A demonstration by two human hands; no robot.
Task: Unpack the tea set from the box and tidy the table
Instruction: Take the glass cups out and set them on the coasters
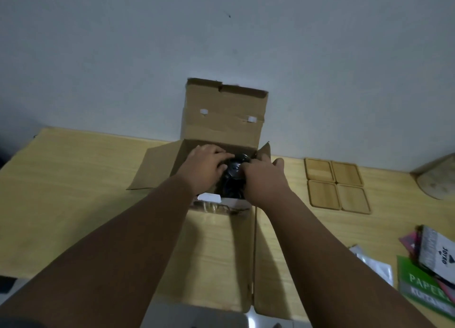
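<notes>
Both hands clamped on one dark item down inside the box; left hand wraps its left side, fingers curled over the top; right hand cups the right side, thumb up near the box corner. Two-sided hold reads as deliberate: likely a fragile, rounded piece in a tight cavity, so squeezing from opposite flanks keeps it level for a straight lift; my read, not confirmed.

Item: dark, glossy, rounded top with a ring-like rim showing between the hands; could be a pot or a wrapped piece, too dim to tell; lower half hidden by hands and box wall.

Around the grip: rear flap stands up behind it against the wall; side flap splayed flat to the left; long front flap laid toward the person, so access from above is clear. White insert just below the left wrist, probably packing.

Right of the grip, well apart: four coasters already laid in a square on the table; papers further right and nearer, likely left for the tidy step.
</notes>
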